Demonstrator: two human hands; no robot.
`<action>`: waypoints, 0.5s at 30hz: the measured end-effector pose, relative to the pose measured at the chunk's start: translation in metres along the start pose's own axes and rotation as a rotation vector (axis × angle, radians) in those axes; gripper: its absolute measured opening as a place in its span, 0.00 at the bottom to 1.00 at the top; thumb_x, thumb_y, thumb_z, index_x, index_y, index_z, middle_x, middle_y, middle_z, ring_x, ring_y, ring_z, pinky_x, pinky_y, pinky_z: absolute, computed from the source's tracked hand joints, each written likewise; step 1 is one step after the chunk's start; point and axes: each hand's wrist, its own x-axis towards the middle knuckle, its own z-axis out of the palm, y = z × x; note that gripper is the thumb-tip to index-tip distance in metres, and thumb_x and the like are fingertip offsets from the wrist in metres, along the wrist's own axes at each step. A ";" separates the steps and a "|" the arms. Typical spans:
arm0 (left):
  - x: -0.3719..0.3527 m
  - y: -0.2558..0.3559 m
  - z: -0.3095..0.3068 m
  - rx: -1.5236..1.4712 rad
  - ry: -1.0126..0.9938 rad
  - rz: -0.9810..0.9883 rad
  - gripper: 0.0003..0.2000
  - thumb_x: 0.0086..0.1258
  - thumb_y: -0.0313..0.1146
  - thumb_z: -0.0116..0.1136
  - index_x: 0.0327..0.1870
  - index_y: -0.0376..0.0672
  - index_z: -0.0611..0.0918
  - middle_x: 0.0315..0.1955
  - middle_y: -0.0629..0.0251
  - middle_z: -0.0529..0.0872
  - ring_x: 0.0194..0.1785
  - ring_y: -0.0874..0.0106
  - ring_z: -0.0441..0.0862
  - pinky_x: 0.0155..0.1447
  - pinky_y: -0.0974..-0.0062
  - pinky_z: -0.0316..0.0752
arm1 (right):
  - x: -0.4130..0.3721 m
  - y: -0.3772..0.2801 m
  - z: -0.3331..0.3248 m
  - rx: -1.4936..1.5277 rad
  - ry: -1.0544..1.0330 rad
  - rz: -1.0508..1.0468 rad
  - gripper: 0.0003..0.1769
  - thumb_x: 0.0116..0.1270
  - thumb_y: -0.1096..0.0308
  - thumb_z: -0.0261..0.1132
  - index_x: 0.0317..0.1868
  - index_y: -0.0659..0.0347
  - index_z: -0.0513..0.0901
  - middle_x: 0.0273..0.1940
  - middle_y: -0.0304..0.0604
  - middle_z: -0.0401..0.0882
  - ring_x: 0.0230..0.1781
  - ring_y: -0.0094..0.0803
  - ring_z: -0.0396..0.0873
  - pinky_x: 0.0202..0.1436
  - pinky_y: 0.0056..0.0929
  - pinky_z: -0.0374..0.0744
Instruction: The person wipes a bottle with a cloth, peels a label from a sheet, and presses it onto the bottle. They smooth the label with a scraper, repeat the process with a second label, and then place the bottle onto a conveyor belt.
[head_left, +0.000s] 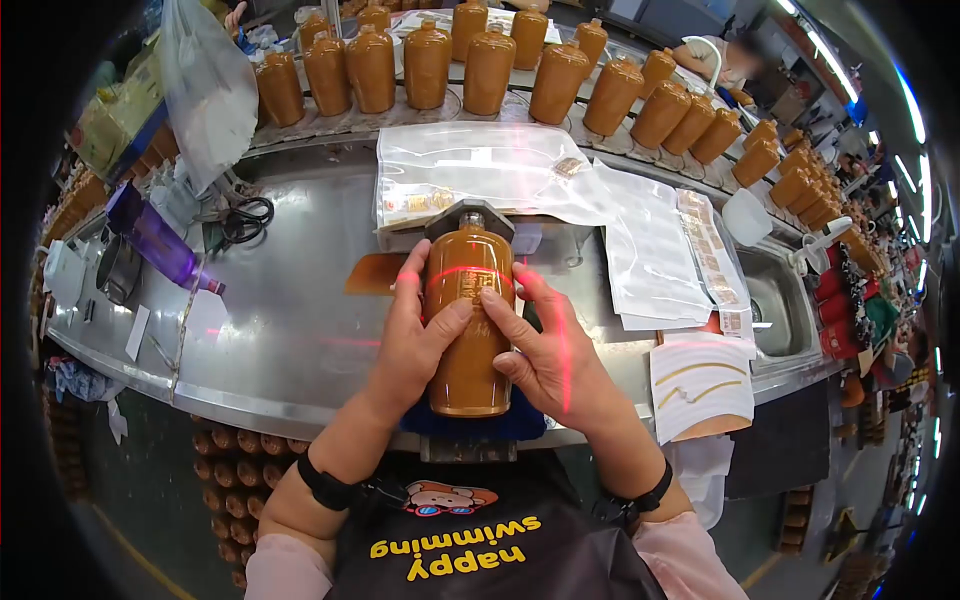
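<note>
A glossy brown bottle [468, 340] lies in a holder in front of me, its neck pointing away. Gold lettering [470, 288] shows on its upper face, and a red laser line crosses it. My left hand [408, 345] wraps the bottle's left side, its thumb on the front below the lettering. From the right, my right hand [550, 350] grips the bottle, with one digit pressed at the lettering's edge. Beyond the bottle is a dark angular bracket [470, 207] around its neck. A blue cloth [530, 425] shows under its base.
Sheets with gold decals [480, 170] lie behind the bottle, and more sheets [660, 260] to the right. A white cloth [703, 380] sits by a sink [785, 310]. At left are a purple bottle [160, 240] and scissors [245, 220]. Brown bottles [427, 65] line the back; a person sits beyond.
</note>
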 end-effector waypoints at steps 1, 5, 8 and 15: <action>0.000 0.000 0.000 -0.001 0.001 0.001 0.37 0.74 0.34 0.58 0.76 0.31 0.51 0.68 0.50 0.65 0.70 0.67 0.66 0.71 0.69 0.65 | 0.000 0.000 0.000 -0.012 0.003 0.000 0.32 0.68 0.57 0.65 0.71 0.52 0.72 0.68 0.65 0.61 0.63 0.60 0.68 0.66 0.49 0.71; -0.001 0.002 0.002 -0.011 0.002 -0.004 0.37 0.74 0.34 0.57 0.76 0.31 0.50 0.69 0.50 0.64 0.71 0.66 0.66 0.72 0.69 0.64 | 0.000 -0.002 0.000 0.010 -0.024 0.058 0.28 0.73 0.51 0.60 0.71 0.50 0.74 0.71 0.60 0.60 0.68 0.58 0.65 0.71 0.47 0.67; 0.000 0.002 0.001 -0.015 0.003 -0.003 0.37 0.74 0.35 0.57 0.76 0.31 0.51 0.69 0.50 0.65 0.71 0.66 0.66 0.72 0.69 0.64 | 0.002 -0.003 0.000 0.015 -0.021 0.060 0.28 0.73 0.51 0.60 0.70 0.50 0.74 0.70 0.60 0.60 0.68 0.58 0.65 0.70 0.47 0.68; 0.000 0.001 0.002 0.005 0.011 -0.006 0.38 0.73 0.34 0.58 0.76 0.31 0.51 0.68 0.50 0.65 0.69 0.67 0.67 0.71 0.70 0.65 | 0.006 -0.001 -0.011 0.064 0.014 0.027 0.34 0.61 0.71 0.70 0.70 0.55 0.73 0.68 0.65 0.63 0.65 0.58 0.68 0.67 0.46 0.71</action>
